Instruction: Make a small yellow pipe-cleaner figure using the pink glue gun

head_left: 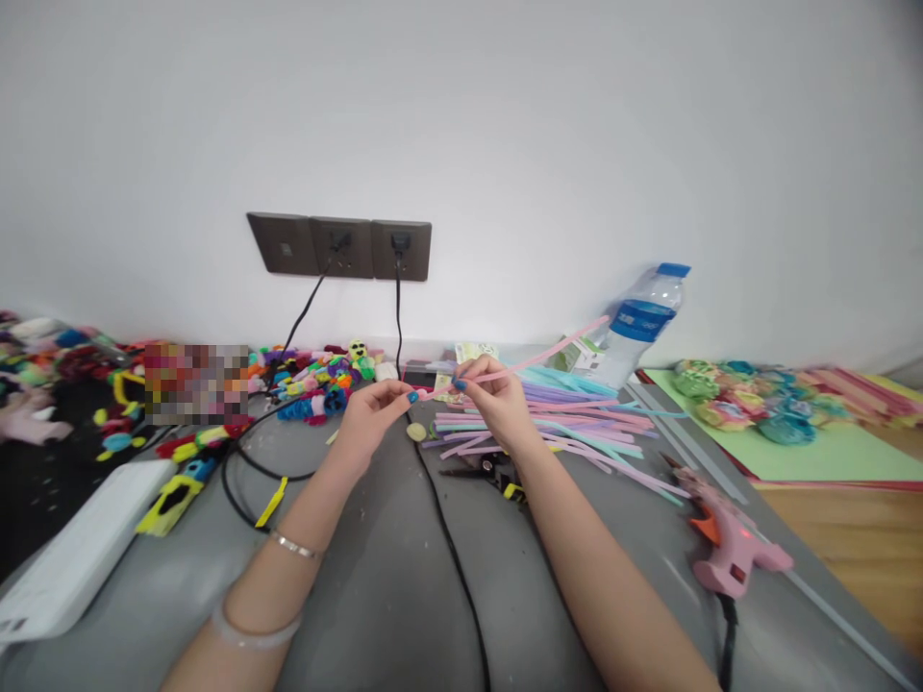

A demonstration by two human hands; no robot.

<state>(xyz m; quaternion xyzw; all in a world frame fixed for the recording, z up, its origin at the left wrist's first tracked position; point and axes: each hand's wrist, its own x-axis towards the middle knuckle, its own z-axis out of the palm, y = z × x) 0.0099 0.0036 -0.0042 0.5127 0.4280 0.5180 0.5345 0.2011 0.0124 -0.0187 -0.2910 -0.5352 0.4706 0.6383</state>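
A pink pipe cleaner is stretched between my two hands above the grey table. My left hand pinches its left end between thumb and finger. Further along, my right hand is closed on it, and the free end slants up to the right toward the bottle. Behind and right of my right hand lies a spread pile of pastel pipe cleaners in pink, purple and teal. Black-handled pliers rest partly hidden under my right forearm. A small round yellowish disc lies just below my fingers.
A pink glue gun lies at right, near a water bottle by the wall. Colourful fuzzy figures fill the back left. A white power bank-like box is at left. Black cables cross the table. Green paper sits far right.
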